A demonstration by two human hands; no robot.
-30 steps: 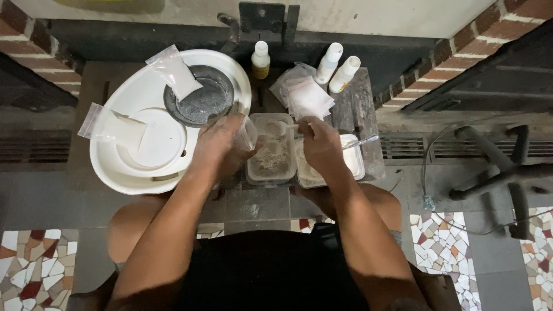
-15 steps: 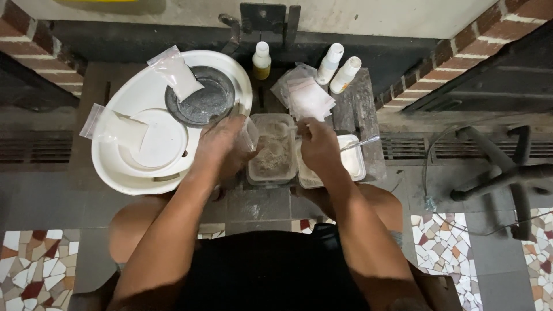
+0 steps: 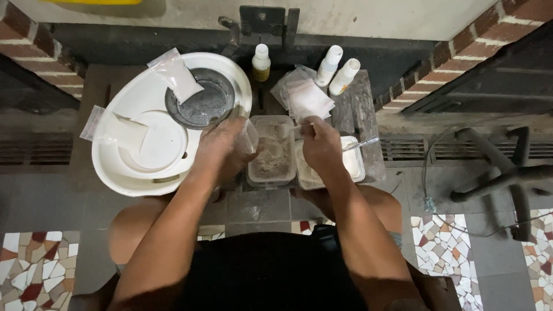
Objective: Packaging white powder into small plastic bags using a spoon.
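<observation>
Left hand (image 3: 222,151) holds small clear bag (image 3: 249,135) | right hand (image 3: 321,147) holds spoon (image 3: 288,129) over powder tub (image 3: 271,151) | tiled floor (image 3: 449,242), brick walls

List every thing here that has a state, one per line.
left hand: holding a small clear bag, open end up
right hand: gripping a spoon
left tub: lid off, holds brownish powder
right tub: lid off, pale contents
three bottles: upright, capped
</observation>
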